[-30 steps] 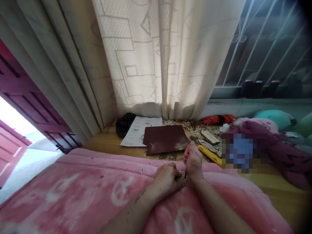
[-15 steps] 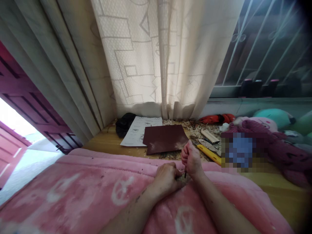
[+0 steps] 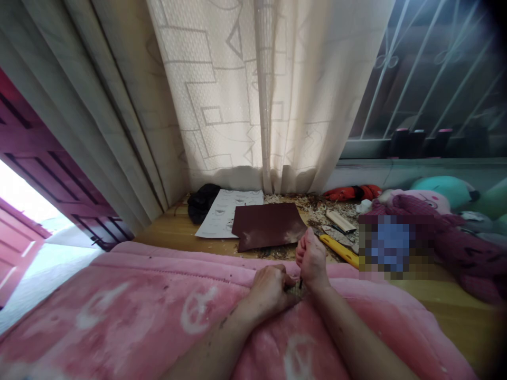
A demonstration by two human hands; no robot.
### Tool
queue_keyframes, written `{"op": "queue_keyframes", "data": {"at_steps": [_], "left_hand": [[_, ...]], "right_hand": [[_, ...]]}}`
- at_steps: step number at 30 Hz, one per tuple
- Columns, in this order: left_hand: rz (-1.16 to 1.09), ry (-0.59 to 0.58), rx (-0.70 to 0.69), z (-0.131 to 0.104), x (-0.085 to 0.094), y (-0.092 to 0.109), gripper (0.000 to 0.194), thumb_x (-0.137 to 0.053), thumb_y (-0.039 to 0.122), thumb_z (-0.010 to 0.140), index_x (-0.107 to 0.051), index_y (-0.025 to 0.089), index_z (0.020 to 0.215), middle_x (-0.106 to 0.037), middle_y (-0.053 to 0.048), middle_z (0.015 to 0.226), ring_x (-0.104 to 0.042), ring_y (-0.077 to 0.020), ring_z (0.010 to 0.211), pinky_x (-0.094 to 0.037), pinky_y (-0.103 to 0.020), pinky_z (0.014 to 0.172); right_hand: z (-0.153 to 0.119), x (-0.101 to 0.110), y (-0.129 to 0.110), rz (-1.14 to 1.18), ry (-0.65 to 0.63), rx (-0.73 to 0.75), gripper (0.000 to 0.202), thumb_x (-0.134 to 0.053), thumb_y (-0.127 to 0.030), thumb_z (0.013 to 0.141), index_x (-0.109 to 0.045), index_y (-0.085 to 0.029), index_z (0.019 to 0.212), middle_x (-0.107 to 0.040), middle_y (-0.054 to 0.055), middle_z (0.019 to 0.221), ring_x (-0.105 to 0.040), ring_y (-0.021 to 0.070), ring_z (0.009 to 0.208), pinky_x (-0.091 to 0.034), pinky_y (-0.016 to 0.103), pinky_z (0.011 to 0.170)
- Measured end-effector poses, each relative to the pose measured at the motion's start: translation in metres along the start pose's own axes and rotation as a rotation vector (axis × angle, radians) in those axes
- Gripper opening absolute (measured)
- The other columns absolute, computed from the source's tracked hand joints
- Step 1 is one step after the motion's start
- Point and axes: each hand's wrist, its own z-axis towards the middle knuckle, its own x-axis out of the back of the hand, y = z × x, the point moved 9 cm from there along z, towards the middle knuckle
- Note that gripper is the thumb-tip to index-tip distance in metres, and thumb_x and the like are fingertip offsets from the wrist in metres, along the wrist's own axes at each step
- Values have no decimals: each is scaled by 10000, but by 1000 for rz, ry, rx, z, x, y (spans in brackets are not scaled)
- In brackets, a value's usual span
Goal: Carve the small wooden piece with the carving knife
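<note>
My left hand [image 3: 271, 289] is closed on a small pale, rough-textured piece [image 3: 295, 291] that lies low over the pink blanket [image 3: 158, 306]. Just right of it, my right hand [image 3: 312, 258] is a fist around a thin dark tool [image 3: 301, 283], whose tip points down at the piece. Most of the tool is hidden inside the fist. Beyond the hands, a dark brown sheet [image 3: 269, 226] partly covers a white printed paper [image 3: 216, 215].
Wood shavings [image 3: 317, 208] litter the wooden surface [image 3: 170, 228] near a yellow-handled tool [image 3: 339, 251] and a light wooden block [image 3: 340, 221]. A black bundle [image 3: 203, 202] is at the left, a red item [image 3: 352, 192] behind, and plush toys [image 3: 455, 237] at the right.
The right fist has shifted very slightly. Otherwise both hands and the things around them keep their places.
</note>
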Motion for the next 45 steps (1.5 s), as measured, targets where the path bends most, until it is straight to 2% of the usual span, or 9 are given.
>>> {"op": "queue_keyframes", "data": {"at_steps": [5, 10, 13, 16, 22, 34, 37, 45], "left_hand": [[5, -8, -7, 0, -1, -1, 217, -570, 435, 687, -683, 265, 760, -540, 18, 709, -455, -112, 610, -238, -234, 528], [17, -15, -22, 1, -2, 1, 219, -566, 433, 688, -685, 269, 774, -543, 13, 694, -460, -120, 616, -232, -236, 528], [31, -18, -18, 0, -2, 1, 215, -561, 420, 690, -684, 264, 773, -553, 10, 699, -471, -127, 627, -238, -238, 533], [41, -25, -6, 0, -3, 1, 240, -542, 436, 701, -685, 261, 782, -568, 6, 710, -484, -135, 639, -252, -240, 543], [37, -17, -24, 0, -2, 3, 250, -532, 443, 712, -686, 277, 819, -583, 11, 716, -490, -134, 633, -260, -240, 539], [89, -26, -30, 2, -2, 5, 270, -503, 458, 740, -692, 288, 831, -575, 7, 689, -490, -135, 630, -267, -243, 537], [100, -32, -29, 2, -3, 4, 258, -516, 442, 733, -693, 276, 822, -581, 4, 693, -492, -140, 640, -269, -240, 539], [61, -6, -52, 1, -3, 4, 175, -570, 352, 697, -688, 252, 781, -571, 16, 690, -472, -122, 619, -249, -239, 534]], "right_hand": [[1, -13, 12, 172, -139, -195, 498, -516, -611, 708, -308, -198, 524, -197, -102, 381, -92, 31, 320, -63, 144, 282], [-1, -25, 14, 227, -302, -233, 482, -537, -580, 718, -317, -196, 526, -187, -103, 381, -82, 34, 321, -69, 130, 267], [-2, -29, 16, 232, -345, -264, 485, -524, -582, 727, -310, -197, 524, -182, -103, 382, -74, 35, 324, -74, 129, 262], [-1, -26, 16, 225, -304, -265, 488, -516, -589, 726, -305, -198, 524, -182, -104, 382, -74, 35, 325, -72, 129, 265], [4, -8, 14, 200, -86, -208, 495, -520, -610, 704, -300, -199, 537, -198, -108, 380, -91, 32, 312, -67, 134, 272], [4, 24, 10, 79, 206, -72, 454, -478, -589, 746, -303, -211, 563, -248, -92, 381, -170, 51, 297, -108, 176, 281], [5, 22, 11, 99, 180, -87, 452, -468, -584, 755, -295, -213, 562, -235, -95, 379, -153, 49, 295, -100, 174, 280], [5, -9, 20, 219, -126, -256, 486, -507, -608, 717, -295, -204, 549, -191, -110, 385, -78, 36, 318, -61, 140, 271]]}}
